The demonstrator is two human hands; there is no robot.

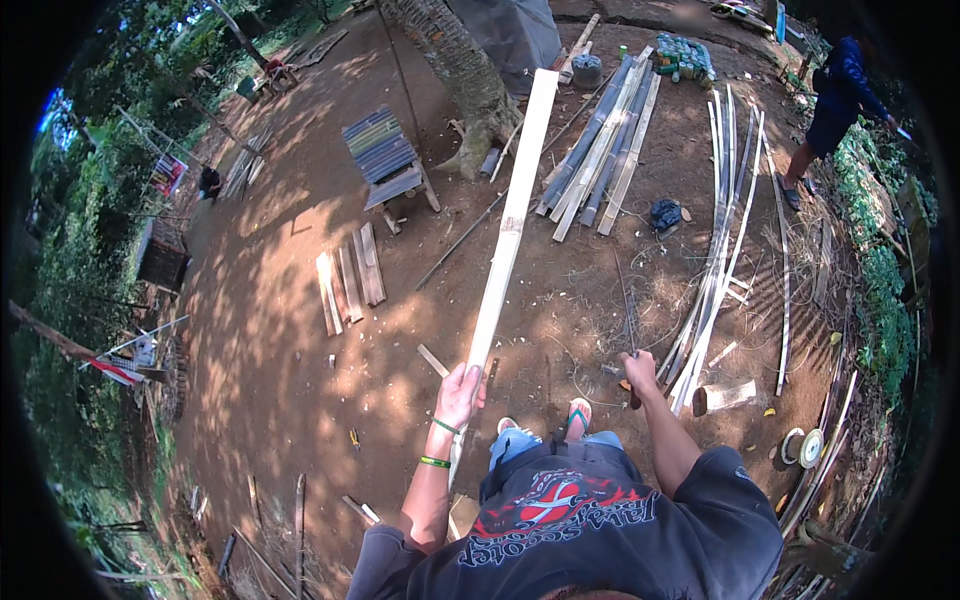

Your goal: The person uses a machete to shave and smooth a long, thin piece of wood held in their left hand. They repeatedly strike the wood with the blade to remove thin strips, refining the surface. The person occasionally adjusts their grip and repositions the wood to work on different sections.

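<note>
Fingers of the left hand (pixel 459 393) wrap the pale bamboo strip (pixel 509 230).

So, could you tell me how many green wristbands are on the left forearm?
2: one wristband just below the left hand, the other wristband lower down the forearm.

- A dark grey short-sleeved T-shirt (pixel 590 530) with a red and white printed design across it.
- Light blue denim shorts (pixel 515 443).
- A flip-flop (pixel 578 413) with green straps on one foot.
- Two thin green bands (pixel 437 445) around the wrist below the left hand (pixel 458 393).
- The right hand (pixel 638 368) is bare.
</note>
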